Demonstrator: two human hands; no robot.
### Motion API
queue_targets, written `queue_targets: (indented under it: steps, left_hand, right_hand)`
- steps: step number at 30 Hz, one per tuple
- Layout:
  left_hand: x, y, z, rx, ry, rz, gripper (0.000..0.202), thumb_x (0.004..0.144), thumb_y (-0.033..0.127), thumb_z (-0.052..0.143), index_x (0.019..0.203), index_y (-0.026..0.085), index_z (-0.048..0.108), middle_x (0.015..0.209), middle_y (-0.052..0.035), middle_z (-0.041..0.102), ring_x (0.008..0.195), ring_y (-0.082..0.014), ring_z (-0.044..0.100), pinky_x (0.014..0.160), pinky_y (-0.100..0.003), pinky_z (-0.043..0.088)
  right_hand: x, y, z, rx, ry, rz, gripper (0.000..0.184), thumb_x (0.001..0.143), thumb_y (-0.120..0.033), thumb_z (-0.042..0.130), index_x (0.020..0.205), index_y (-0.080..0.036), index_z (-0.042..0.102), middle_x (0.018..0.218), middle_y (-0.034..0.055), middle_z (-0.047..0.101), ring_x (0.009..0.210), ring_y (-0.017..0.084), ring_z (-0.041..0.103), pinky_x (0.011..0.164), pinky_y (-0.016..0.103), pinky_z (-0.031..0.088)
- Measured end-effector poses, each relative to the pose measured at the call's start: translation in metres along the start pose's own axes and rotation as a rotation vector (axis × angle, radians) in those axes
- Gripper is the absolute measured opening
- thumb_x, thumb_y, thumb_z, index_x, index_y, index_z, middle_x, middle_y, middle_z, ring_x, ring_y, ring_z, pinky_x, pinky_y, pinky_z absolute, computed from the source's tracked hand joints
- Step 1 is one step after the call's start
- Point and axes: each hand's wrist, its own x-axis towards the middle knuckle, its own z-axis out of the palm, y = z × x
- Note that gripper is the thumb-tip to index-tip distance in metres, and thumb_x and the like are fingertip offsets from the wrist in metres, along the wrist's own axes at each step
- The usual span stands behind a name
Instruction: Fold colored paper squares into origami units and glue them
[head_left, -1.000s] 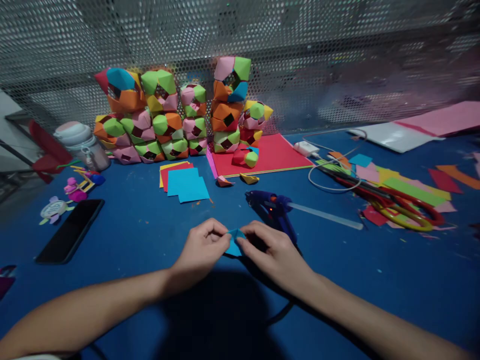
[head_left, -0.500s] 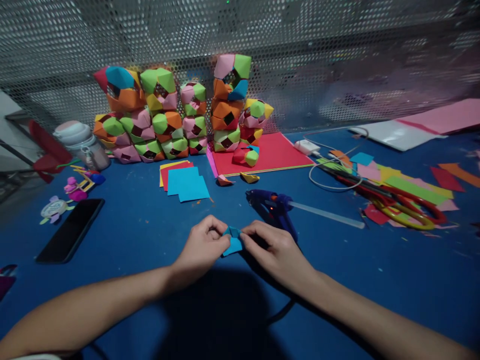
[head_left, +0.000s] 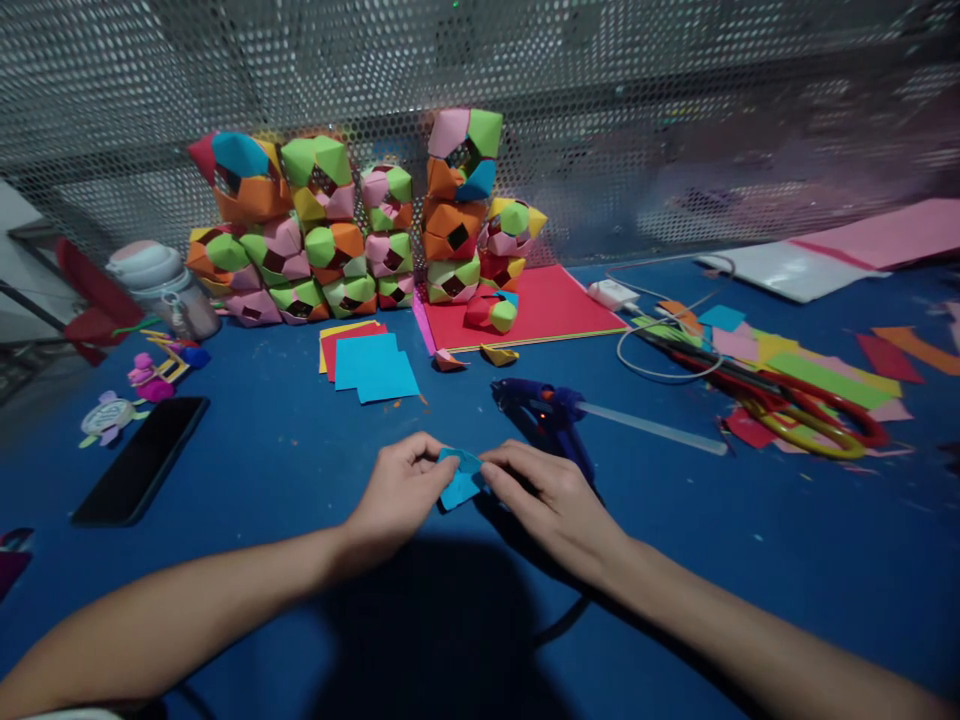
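Observation:
A small piece of blue paper (head_left: 460, 486), creased along its upper part, is held between my two hands over the blue table. My left hand (head_left: 401, 490) pinches its left side between thumb and fingers. At the right edge, my right hand (head_left: 544, 490) grips a corner with thumb and forefinger. Just beyond my right hand lies a dark blue glue gun (head_left: 544, 402) with a clear glue stick (head_left: 656, 428) in its back. Loose square sheets, the top ones blue (head_left: 379, 368), rest farther off to the left.
Stacked folded-paper balls (head_left: 334, 250) stand along the mesh panel, near red sheets (head_left: 555, 310). Scissors (head_left: 814, 410) lie among paper scraps and a white cable (head_left: 667, 375) at right. A phone (head_left: 142, 460), a turtle figure (head_left: 109, 418) and a bottle (head_left: 166, 290) are at left.
The blue paper has turned and its upper fold lies flatter, showing more of its face. Both hands stay in almost the same place, still pinching it.

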Motion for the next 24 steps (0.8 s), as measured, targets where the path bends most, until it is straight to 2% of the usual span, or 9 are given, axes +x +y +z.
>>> queue_targets:
  steps: [4,7,10,15,20,24]
  left_hand:
    - [0.000,0.001,0.000,0.009,0.034,0.056,0.019,0.068,0.026,0.062,0.058,0.014,0.051,0.052,0.0054,0.048,0.048,-0.0055,0.043,0.046,-0.017,0.034]
    - [-0.002,0.000,0.001,0.002,0.028,0.068,0.014,0.067,0.025,0.062,0.064,0.014,0.055,0.055,0.0045,0.051,0.050,-0.0060,0.045,0.048,-0.017,0.035]
    - [-0.003,-0.001,0.003,0.032,0.001,0.062,0.008,0.067,0.020,0.060,0.071,0.014,0.056,0.051,0.0063,0.048,0.046,-0.0051,0.042,0.045,-0.017,0.032]
    - [0.000,-0.009,0.000,0.150,0.009,0.121,0.005,0.066,0.013,0.056,0.071,0.014,0.054,0.052,0.0061,0.044,0.047,-0.0051,0.038,0.044,-0.017,0.028]
    - [0.004,-0.014,-0.003,0.139,0.029,0.152,0.007,0.067,0.013,0.055,0.074,0.015,0.053,0.057,0.0050,0.048,0.052,-0.0062,0.043,0.049,-0.017,0.034]
    - [0.007,-0.010,-0.006,0.050,-0.012,0.122,0.012,0.072,0.021,0.055,0.082,0.015,0.053,0.061,0.0026,0.056,0.055,-0.0096,0.053,0.055,-0.021,0.043]
  right_hand:
    - [0.000,0.001,0.001,-0.023,0.026,0.016,0.016,0.086,-0.025,0.048,0.078,-0.016,0.059,0.067,0.0004,0.055,0.061,0.012,0.052,0.059,0.024,0.039]
    - [-0.001,0.003,0.003,-0.045,0.061,-0.009,0.015,0.084,-0.022,0.049,0.073,-0.016,0.057,0.063,-0.0006,0.054,0.057,0.011,0.050,0.056,0.024,0.038]
    - [-0.001,0.004,0.004,-0.061,0.076,-0.027,0.016,0.083,-0.020,0.049,0.070,-0.017,0.056,0.062,-0.0006,0.054,0.055,0.011,0.050,0.055,0.023,0.038]
    - [-0.002,-0.001,0.003,-0.070,0.049,-0.055,0.015,0.083,-0.020,0.049,0.069,-0.018,0.054,0.060,-0.0012,0.051,0.054,0.010,0.048,0.052,0.023,0.038]
    - [-0.002,-0.002,0.002,-0.066,0.011,-0.034,0.015,0.085,-0.024,0.049,0.074,-0.017,0.055,0.065,-0.0009,0.052,0.056,0.010,0.048,0.054,0.023,0.038]
    - [-0.001,0.002,0.000,-0.061,-0.013,-0.016,0.021,0.089,-0.026,0.043,0.075,-0.018,0.057,0.067,-0.0005,0.054,0.062,0.011,0.052,0.060,0.023,0.039]
